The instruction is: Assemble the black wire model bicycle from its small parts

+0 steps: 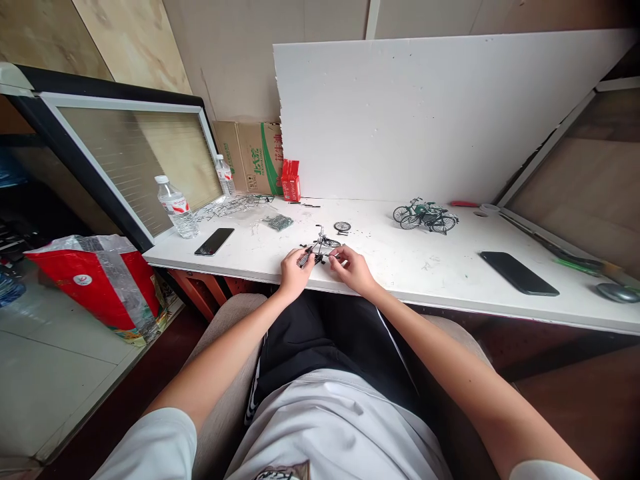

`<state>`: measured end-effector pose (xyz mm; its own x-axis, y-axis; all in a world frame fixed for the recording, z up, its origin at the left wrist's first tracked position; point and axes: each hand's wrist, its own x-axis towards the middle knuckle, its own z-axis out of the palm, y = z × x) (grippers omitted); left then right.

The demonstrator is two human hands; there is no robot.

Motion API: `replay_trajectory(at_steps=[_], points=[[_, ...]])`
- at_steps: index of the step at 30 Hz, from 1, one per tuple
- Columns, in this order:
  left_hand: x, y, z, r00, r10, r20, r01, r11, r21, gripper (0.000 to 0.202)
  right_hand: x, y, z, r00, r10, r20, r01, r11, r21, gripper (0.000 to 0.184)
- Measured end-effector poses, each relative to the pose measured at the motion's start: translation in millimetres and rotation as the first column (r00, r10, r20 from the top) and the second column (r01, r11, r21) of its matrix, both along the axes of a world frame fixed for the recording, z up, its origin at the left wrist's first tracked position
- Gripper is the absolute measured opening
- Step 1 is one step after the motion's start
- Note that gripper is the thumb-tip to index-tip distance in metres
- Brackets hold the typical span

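Observation:
A partly built miniature bicycle (320, 248) is held just above the front edge of the white table. My left hand (295, 272) is closed around its left side, thumb and fingers pressed on the dark frame. My right hand (351, 268) pinches at the bicycle's right side; a thin dark piece shows at its fingertips, too small to name. Behind them lies a loose spoked wheel (342, 227), with tiny dark bits scattered near it.
Two finished model bicycles (425, 217) stand at the right back. Phones (214, 241) lie left and right, the right phone (519, 273) near a mouse (618, 292). Water bottles (177, 208), a bag of small parts (278, 222), metal pieces (235, 207) and a red box (291, 181) sit left.

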<state>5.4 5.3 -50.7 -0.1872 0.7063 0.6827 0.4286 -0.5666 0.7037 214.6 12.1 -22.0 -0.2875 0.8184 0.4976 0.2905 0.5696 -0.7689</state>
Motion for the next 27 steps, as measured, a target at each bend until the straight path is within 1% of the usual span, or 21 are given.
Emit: replay_trajectory(at_steps=[8,14,23,27], points=[[-0.9,-0.6,-1.0,0.998,-0.054,0.029,0.055,0.998,-0.029,0.020,-0.1,-0.1,-0.4,1.000,-0.015,-0.013,0.015,1.000,-0.002,0.027],[-0.5,0.5,-1.3,0.997,-0.053,0.052,0.056,0.997,-0.053,0.020,-0.3,-0.7,-0.2,1.000,-0.010,-0.018,0.009,1.000,-0.005,0.026],[-0.5,1.6,-2.7,0.998,-0.031,0.049,0.034,0.998,-0.049,0.018,-0.7,-2.7,0.9,1.000,-0.003,-0.021,0.003,1.000,-0.029,0.024],[-0.8,0.6,-1.4,0.998,-0.044,0.045,0.046,0.998,-0.050,0.019,-0.9,-3.3,1.9,1.000,-0.014,-0.026,0.014,0.999,-0.033,0.024]])
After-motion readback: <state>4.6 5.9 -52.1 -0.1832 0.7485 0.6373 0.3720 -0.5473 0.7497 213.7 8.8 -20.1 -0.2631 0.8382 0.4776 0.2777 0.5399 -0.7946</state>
